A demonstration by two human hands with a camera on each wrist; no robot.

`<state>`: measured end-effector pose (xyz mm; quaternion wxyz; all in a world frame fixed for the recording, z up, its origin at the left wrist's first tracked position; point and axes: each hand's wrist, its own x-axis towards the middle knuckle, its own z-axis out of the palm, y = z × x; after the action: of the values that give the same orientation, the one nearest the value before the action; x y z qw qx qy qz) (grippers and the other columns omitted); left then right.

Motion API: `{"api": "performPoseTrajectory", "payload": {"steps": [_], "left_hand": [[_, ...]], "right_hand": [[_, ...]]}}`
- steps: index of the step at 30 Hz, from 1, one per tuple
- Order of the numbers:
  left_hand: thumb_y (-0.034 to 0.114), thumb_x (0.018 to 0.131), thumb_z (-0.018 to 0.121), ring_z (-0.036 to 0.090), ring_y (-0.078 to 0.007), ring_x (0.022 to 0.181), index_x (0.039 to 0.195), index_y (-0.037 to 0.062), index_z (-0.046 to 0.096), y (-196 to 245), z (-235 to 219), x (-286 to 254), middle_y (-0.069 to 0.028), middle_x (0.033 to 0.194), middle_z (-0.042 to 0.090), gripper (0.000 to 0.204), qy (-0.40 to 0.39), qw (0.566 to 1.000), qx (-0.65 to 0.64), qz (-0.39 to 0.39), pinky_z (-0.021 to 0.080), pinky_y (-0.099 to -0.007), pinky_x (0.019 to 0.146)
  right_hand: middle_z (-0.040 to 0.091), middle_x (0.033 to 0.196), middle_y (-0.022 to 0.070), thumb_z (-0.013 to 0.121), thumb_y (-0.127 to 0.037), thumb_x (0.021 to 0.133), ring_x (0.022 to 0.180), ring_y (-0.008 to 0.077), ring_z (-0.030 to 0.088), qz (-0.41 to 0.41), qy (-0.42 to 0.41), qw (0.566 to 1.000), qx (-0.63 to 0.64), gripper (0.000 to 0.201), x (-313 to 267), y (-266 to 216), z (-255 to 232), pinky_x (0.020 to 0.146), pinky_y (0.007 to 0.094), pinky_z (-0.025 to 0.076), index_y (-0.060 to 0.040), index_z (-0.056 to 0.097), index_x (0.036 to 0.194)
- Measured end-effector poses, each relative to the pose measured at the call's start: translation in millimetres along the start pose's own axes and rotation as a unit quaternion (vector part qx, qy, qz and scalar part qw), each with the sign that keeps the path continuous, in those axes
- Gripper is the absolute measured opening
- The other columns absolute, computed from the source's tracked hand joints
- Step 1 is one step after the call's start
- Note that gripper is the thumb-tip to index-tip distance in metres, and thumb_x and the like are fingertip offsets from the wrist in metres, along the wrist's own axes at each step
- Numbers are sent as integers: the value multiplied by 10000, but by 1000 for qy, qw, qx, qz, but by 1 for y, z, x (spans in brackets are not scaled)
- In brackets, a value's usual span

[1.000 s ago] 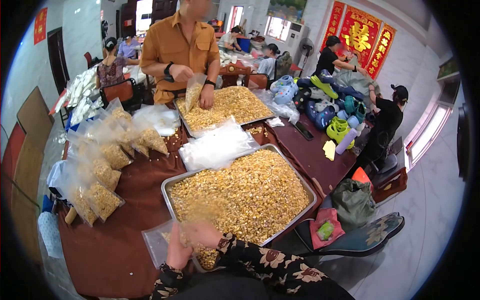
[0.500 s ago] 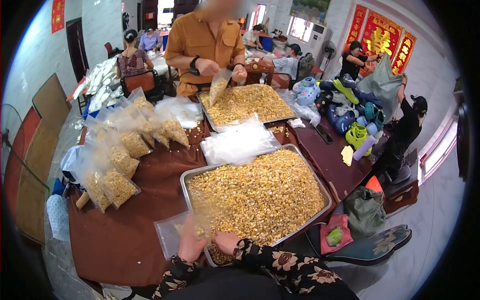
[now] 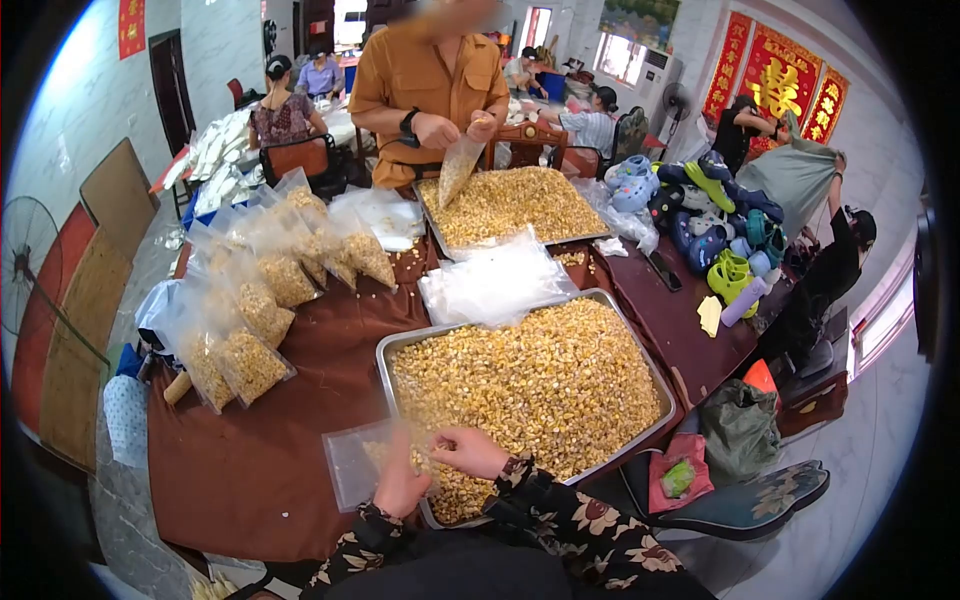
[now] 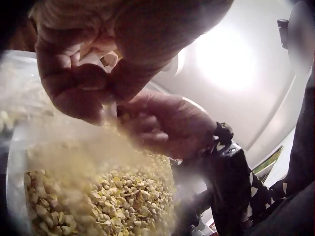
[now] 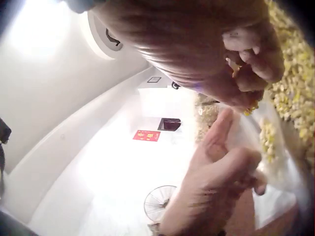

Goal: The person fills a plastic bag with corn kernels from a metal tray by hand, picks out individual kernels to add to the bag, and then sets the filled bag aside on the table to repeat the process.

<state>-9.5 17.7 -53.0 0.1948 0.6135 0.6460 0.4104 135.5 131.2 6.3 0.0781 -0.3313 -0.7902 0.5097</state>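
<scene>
A clear plastic bag point(image 3: 362, 462) partly filled with corn kernels hangs over the near edge of the metal tray point(image 3: 392, 352) on the tabletop, the left hand point(image 3: 398, 486) pinching its mouth while the right hand point(image 3: 470, 451) curls its fingers around a few kernels above it

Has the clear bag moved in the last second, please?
No; the clear bag still sits against the steel tray's near left rim, gripped by the left hand.

Clear plastic bag point(image 3: 358, 462) part-filled with corn kernels point(image 4: 106, 199); beside tray point(image 3: 392, 350).
</scene>
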Motion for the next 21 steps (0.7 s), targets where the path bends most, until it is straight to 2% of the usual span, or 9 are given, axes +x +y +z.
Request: {"api": "performPoseTrajectory", "payload": {"steps": [2,5,7,9,11,14,18,20,21], "left_hand": [[-70,688,563,575,-151,714,1449,19,145,12,-5,2,-187,1451,272,873,-40,989,-99,-99,492,-273,574],[-96,691,575,568,-147,705,1454,34,144,19,-10,4,-181,1421,315,886,-46,985,-117,-120,494,-279,582],[-104,693,579,561,-144,703,1455,41,144,25,-14,4,-176,1401,336,889,-44,978,-147,-145,494,-280,582],[-112,695,582,554,-141,701,1457,48,145,26,-15,4,-170,1382,356,893,-42,968,-179,-170,494,-282,583],[-98,697,581,539,-123,712,1452,25,145,23,-17,2,-160,1382,357,881,-36,980,-140,-135,486,-265,590],[-83,704,576,527,-105,725,1447,-2,142,3,-9,-2,-157,1394,344,865,8,996,-67,-57,476,-248,602],[-69,712,565,532,-92,741,1443,-21,138,-2,-17,-2,-164,1435,307,848,-15,984,-134,-114,472,-233,622],[-68,718,555,544,-96,741,1448,-6,131,-14,-16,-1,-174,1466,263,846,30,999,-41,-6,486,-241,609],[-68,718,555,544,-96,741,1448,-6,131,-12,-18,-2,-174,1466,263,846,30,999,-42,-10,486,-241,609]], "right_hand": [[629,798,74,637,-244,805,726,155,594,18,-17,999,42,241,2,-10,6,667,312,482,-84,637,985],[649,866,106,608,-256,827,762,203,617,10,-19,999,40,326,9,-12,21,696,328,496,-91,617,1108],[634,919,200,573,-219,811,831,343,616,-116,38,992,-31,296,12,-2,34,729,383,491,-25,630,1027],[628,915,217,560,-212,815,845,370,604,-141,39,988,-51,284,11,-4,34,736,400,488,-20,628,1013],[625,906,218,545,-198,822,852,367,605,-23,6,1000,-7,260,6,-30,17,749,411,487,-33,636,1002],[621,890,206,539,-190,828,864,364,601,-47,106,993,-39,230,18,-9,10,757,417,484,-52,651,974],[591,944,167,536,-150,821,896,352,596,-64,67,972,-215,253,44,41,18,765,424,486,-74,624,1046],[574,983,164,535,-133,813,900,352,596,-66,35,967,-242,290,47,49,28,770,424,488,-87,603,1092],[557,1023,161,533,-117,805,904,352,596,-70,5,960,-270,336,48,47,31,775,425,491,-100,581,1138]]}}
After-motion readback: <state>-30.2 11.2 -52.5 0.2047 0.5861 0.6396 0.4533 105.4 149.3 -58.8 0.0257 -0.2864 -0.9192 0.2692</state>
